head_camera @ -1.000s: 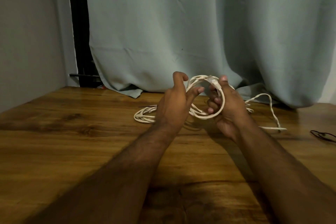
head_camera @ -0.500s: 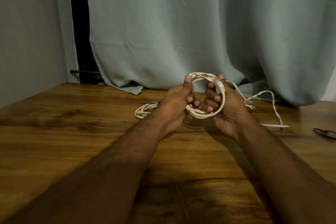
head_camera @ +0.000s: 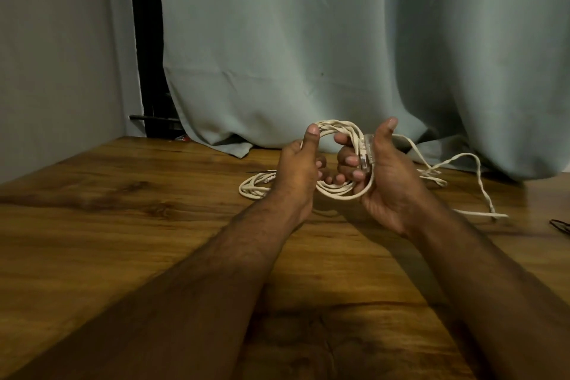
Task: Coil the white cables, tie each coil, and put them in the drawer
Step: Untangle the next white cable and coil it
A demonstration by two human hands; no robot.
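A white cable coil [head_camera: 337, 126] is held upright above the wooden table [head_camera: 123, 225] between both hands. My left hand [head_camera: 297, 176] grips its left side, thumb up along the loops. My right hand [head_camera: 382, 176] grips the right side, fingers curled through the ring, with a clear plug [head_camera: 365, 153] pressed against the loops under the thumb. A second white cable bundle [head_camera: 254, 187] lies flat on the table behind my left hand. A loose white cable tail [head_camera: 479, 182] trails to the right across the table. No drawer is visible.
A grey-green curtain [head_camera: 339, 55] hangs down to the table's far edge. A grey wall [head_camera: 55, 55] stands on the left with a dark gap [head_camera: 145, 40] beside it. A thin black cord [head_camera: 559, 224] lies at the right edge.
My left hand went from open beside the coil to gripping its left side. Both hands and the coil shifted slightly; the right thumb now stands straighter.
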